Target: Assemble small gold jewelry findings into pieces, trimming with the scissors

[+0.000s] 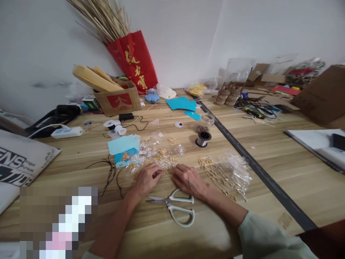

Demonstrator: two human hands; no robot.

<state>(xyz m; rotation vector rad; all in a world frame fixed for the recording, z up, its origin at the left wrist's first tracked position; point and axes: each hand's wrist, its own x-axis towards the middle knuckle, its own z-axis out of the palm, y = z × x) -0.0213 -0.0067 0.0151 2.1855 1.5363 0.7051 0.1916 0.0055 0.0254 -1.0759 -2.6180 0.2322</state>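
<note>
My left hand (147, 178) rests at the near edge of a pile of gold and silver beads (166, 159), thumb and fingertips pinched together. Across from it, my right hand (187, 178) lies back up with its fingers curled under. Whatever either hand holds is too small or hidden to make out. Just below both hands lie scissors (168, 203) with pale handles, blades slightly apart and pointing left. To the right are gold and silver chains (215, 174) beside clear plastic bags (238, 171). A spool of thin wire (203, 139) stands beyond my right hand.
Blue cards (124, 144) and black cords (109, 171) lie left of the beads. Farther back are white spools (114, 126), a power strip (67, 132), a cardboard box (118, 99) and a red bag (134, 61). A dark strip (242, 151) crosses the wooden table on the right.
</note>
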